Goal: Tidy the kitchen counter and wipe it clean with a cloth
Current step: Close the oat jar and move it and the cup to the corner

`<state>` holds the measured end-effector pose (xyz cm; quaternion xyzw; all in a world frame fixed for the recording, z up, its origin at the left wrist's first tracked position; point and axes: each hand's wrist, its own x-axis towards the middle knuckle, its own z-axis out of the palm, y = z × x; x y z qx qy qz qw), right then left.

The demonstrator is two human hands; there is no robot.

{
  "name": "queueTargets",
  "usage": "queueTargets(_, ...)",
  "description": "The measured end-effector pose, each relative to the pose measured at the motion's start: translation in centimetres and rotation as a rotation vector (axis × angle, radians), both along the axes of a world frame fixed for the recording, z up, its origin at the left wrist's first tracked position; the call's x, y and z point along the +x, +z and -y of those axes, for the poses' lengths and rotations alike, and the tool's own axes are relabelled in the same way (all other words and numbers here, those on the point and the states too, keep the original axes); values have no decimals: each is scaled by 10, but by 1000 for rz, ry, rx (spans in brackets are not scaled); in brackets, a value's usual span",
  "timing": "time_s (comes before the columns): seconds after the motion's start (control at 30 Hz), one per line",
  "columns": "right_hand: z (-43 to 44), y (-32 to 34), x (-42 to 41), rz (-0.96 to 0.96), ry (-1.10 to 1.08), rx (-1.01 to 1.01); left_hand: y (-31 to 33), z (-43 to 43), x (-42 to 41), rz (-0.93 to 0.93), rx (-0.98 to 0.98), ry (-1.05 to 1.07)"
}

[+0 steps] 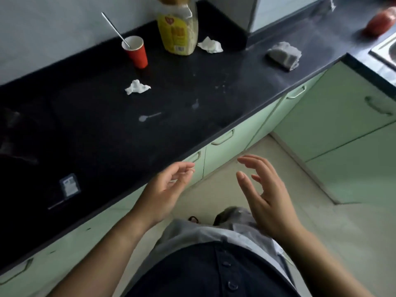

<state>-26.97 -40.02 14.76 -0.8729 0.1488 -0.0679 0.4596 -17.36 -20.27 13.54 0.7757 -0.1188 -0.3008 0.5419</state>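
The black counter [102,129] carries a red paper cup [137,53] with a metal spoon [114,28] standing in it. Behind it stands a yellow-labelled jar [177,28]. One crumpled white tissue [137,87] lies mid-counter, another crumpled tissue [211,45] sits beside the jar. A folded grey cloth [284,54] rests near the counter's front edge at the right. Whitish spill marks [147,117] dot the surface. My left hand [165,189] and my right hand [263,194] hover open in front of the counter, holding nothing.
Pale green cabinet doors [227,146] with handles run under the counter. A steel sink [385,50] edge shows at the far right, with a blurred red object [380,23] behind it. A dark cooktop with a sticker [69,185] occupies the counter's left part.
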Motion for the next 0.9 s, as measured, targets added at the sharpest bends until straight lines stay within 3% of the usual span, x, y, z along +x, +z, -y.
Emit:
queueTargets(0.33, 70, -14, 199, -3, 292, 28, -11, 42, 134, -23, 66, 327)
queueTargets(0.63, 106, 44, 430, 248, 609, -132, 30, 75, 316, 146, 159, 538)
queueTargets(0.9, 92, 60, 564, 414, 501, -340, 21, 51, 427, 162, 370, 579)
